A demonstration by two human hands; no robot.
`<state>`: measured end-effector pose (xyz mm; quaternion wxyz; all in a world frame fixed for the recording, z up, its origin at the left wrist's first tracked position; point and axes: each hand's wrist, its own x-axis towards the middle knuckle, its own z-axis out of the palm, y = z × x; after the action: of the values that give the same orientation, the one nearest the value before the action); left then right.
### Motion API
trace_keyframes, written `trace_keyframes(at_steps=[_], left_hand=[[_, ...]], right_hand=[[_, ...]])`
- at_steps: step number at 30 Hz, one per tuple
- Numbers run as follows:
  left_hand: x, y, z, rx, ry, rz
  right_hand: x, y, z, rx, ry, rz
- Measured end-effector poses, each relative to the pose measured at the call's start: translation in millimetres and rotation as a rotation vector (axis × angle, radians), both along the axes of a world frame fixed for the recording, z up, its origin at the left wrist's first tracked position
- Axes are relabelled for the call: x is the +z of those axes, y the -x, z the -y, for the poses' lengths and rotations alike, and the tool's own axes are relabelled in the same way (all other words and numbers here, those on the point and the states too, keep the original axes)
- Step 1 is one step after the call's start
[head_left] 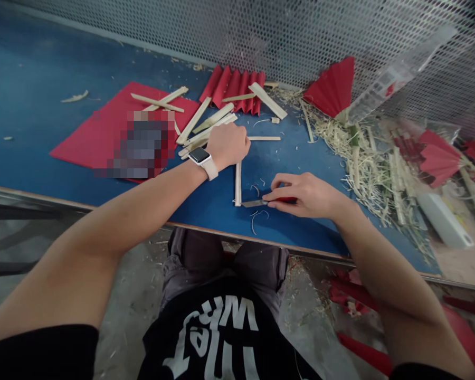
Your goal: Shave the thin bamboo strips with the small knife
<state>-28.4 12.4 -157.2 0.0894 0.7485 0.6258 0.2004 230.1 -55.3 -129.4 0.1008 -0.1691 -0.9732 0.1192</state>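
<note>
My left hand (227,145), with a watch on its wrist, is closed on the far end of a pale bamboo strip (238,182) that points toward the table's near edge. In my right hand (306,195) is a knife (254,203) with a red handle. Its blade lies beside the strip's near end; I cannot tell whether they touch. Thin curled shavings (255,224) lie around the blade. Several more bamboo strips (208,126) are piled beyond and left of my left hand, and another strip (266,138) lies just past its knuckles.
Red paper (83,137) lies flat at left, with a blurred-out patch over it. Pleated red paper (233,87) sits behind the strips. Right: a shavings heap (336,140), a red paper fan (332,87) and a white box (445,219). Metal mesh (261,37) borders the blue table's (114,58) back.
</note>
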Motion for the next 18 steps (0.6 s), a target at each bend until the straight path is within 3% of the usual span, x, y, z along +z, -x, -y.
trace_keyframes(at_steps=[8,18], left_hand=[[-1.9,0.3,-1.2,-0.011,-0.021,-0.033],[13.0,-1.1,7.1,0.003,0.068,-0.178]], right_hand=[[0.7,1.8,3.1,0.02,0.033,0.01],[-1.6,0.4,1.2,0.028,0.015,0.003]])
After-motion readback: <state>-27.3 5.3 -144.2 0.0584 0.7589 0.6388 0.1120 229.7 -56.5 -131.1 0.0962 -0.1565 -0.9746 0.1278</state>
